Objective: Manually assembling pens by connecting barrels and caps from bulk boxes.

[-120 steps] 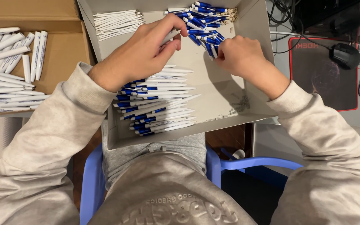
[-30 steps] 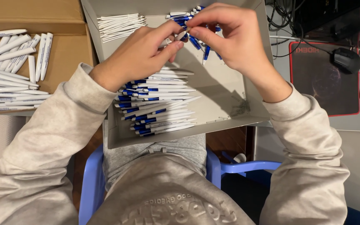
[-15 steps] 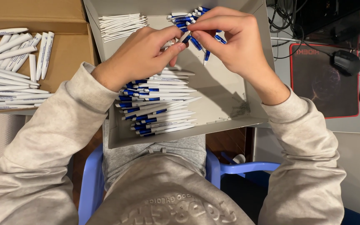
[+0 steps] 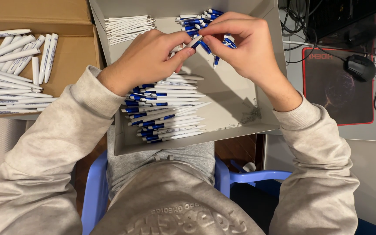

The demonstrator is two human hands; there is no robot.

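Open grey box (image 4: 240, 117) centre; brown carton (image 4: 72, 48) left.

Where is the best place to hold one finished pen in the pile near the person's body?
Grip a finished pen from the pile by its white tip end on the right, coming from above. Those tips fan out free over the bare tray floor, while the blue clip ends lie packed together.

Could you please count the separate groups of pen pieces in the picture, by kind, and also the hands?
Heap of finished white-and-blue pens in the grey tray: 1
Bundle of thin white refills in the tray: 1
Heap of blue parts in the tray: 1
Heap of white barrels in the cardboard box: 1
Hands, left hand and right hand, both on one pen piece: 2
Total: 6
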